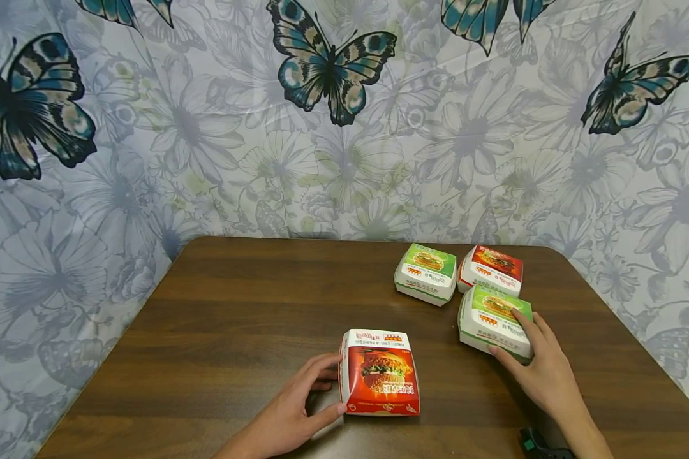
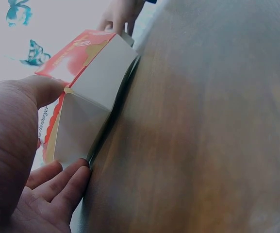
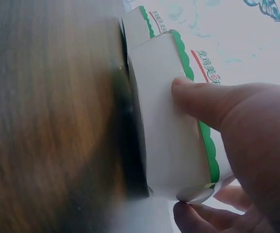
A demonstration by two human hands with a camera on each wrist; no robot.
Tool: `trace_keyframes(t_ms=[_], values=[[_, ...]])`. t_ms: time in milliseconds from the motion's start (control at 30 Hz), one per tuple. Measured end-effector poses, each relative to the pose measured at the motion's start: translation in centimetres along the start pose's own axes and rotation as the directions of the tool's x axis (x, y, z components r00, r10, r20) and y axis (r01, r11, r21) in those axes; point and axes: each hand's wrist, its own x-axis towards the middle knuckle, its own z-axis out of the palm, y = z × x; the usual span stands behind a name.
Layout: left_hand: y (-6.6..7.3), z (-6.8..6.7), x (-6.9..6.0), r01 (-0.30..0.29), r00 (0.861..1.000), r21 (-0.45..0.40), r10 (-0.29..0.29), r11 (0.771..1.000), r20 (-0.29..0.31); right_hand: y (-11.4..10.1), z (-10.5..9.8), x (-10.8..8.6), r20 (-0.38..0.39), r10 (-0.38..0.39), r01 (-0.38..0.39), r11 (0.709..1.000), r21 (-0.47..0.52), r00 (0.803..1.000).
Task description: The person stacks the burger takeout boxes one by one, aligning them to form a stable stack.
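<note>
A red and white hamburger box (image 1: pixel 381 376) lies on the brown table near its front. My left hand (image 1: pixel 298 401) is at its left side, thumb touching the near left corner and fingers loosely extended along the side; the left wrist view shows the thumb (image 2: pixel 47 91) against the box edge. Farther right, my right hand (image 1: pixel 545 370) holds a green and white hamburger box (image 1: pixel 494 322), thumb on its near face and index finger on top. In the right wrist view, the thumb (image 3: pixel 198 99) presses the white side while other fingers curl by the corner.
Behind the held box stand another green box (image 1: pixel 426 274) and a red-topped box (image 1: pixel 492 269), near the table's back edge. A black device (image 1: pixel 542 444) is by the right wrist at the front. A butterfly-patterned cloth (image 1: pixel 344 178) hangs behind the table (image 1: pixel 252 299).
</note>
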Motion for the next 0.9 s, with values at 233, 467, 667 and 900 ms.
trace_keyframes(t_ms=[233, 467, 667, 900], values=[[0.1, 0.0, -0.1, 0.014, 1.000, 0.010, -0.014, 1.000, 0.006, -0.4, -0.1, 0.1, -0.023, -0.005, 0.006, 1.000, 0.015, 1.000], [0.1, 0.1, -0.1, 0.011, 1.000, 0.005, -0.011, 1.000, 0.003, -1.4, -0.3, 0.1, -0.067, -0.022, 0.024, 0.999, 0.035, 0.997], [0.0, 0.1, 0.0, -0.005, 1.000, -0.004, 0.005, 1.000, -0.003, -2.2, -0.5, 0.0, -0.084, -0.030, 0.037, 0.996, 0.080, 0.996], [0.1, 0.0, -0.1, 0.009, 1.000, 0.000, -0.009, 1.000, 0.002, -3.1, -0.2, -0.3, -0.090, -0.053, 0.064, 0.990, 0.127, 0.995]])
